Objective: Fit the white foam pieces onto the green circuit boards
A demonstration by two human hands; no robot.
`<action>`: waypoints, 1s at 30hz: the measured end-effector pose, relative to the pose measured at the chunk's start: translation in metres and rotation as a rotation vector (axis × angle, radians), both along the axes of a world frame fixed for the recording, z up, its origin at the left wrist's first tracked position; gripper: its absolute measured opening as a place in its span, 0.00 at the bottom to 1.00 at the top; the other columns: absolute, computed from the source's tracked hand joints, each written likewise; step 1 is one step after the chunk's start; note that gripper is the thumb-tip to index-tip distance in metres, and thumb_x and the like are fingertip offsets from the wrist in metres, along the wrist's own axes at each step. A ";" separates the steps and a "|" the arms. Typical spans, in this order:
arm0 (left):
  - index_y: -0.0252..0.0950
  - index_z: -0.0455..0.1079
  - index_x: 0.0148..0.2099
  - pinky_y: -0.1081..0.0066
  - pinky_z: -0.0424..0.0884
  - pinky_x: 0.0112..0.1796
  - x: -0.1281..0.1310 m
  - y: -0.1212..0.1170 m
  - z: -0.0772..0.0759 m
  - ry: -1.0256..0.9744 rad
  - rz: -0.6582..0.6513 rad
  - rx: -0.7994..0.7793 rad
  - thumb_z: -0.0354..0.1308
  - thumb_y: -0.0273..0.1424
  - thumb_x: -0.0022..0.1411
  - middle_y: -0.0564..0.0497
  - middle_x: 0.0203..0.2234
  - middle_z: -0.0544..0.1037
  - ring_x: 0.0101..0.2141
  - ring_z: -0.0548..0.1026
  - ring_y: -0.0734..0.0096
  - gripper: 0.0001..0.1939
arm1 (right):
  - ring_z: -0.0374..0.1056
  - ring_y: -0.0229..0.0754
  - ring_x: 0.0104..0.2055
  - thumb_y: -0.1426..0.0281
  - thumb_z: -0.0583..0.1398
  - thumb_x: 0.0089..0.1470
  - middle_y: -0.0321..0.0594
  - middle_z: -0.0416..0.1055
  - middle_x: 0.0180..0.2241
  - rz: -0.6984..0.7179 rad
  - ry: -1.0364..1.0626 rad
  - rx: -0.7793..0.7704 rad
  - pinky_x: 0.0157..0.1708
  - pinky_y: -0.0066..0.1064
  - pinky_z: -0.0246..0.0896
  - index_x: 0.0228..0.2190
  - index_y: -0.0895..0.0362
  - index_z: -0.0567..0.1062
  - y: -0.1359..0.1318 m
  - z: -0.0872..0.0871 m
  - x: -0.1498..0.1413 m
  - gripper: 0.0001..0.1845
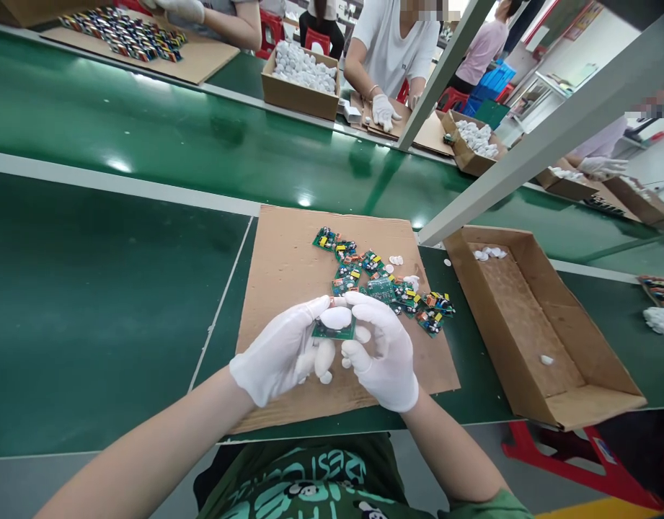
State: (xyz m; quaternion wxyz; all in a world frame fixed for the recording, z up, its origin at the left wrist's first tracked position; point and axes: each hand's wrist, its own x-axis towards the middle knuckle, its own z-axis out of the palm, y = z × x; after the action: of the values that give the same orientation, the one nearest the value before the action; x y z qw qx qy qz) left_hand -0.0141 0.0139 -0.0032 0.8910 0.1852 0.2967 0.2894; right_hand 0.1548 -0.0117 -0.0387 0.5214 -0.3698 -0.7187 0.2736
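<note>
Both my hands wear white gloves and meet over a cardboard sheet [288, 267]. My left hand [282, 353] and my right hand [383, 353] pinch one small green circuit board [334, 331] between them, with a white round cap [336, 317] on top of it. Just beyond lies a pile of several green circuit boards [386, 285] with yellow and red parts. A few loose white caps [396, 260] rest beside the pile.
An open cardboard box [553, 404] at right holds a few white caps [489, 253]. A green conveyor belt [174, 137] runs behind. Across it, other gloved people work by boxes of white caps [302, 66] and a sheet of boards [126, 32]. A slanted metal post [526, 169] crosses at right.
</note>
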 end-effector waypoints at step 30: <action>0.36 0.66 0.38 0.80 0.54 0.13 -0.001 -0.001 0.008 0.381 -0.133 0.372 0.54 0.51 0.65 0.50 0.18 0.73 0.14 0.67 0.74 0.21 | 0.63 0.54 0.58 0.70 0.57 0.64 0.47 0.63 0.58 -0.028 -0.191 0.075 0.59 0.50 0.63 0.61 0.51 0.63 0.001 0.013 0.000 0.24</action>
State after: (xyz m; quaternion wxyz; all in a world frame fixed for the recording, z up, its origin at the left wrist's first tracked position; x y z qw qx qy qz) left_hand -0.0147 0.0126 0.0052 0.7869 0.4159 0.3877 0.2398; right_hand 0.1551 -0.0103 -0.0254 0.4676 -0.3844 -0.7697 0.2028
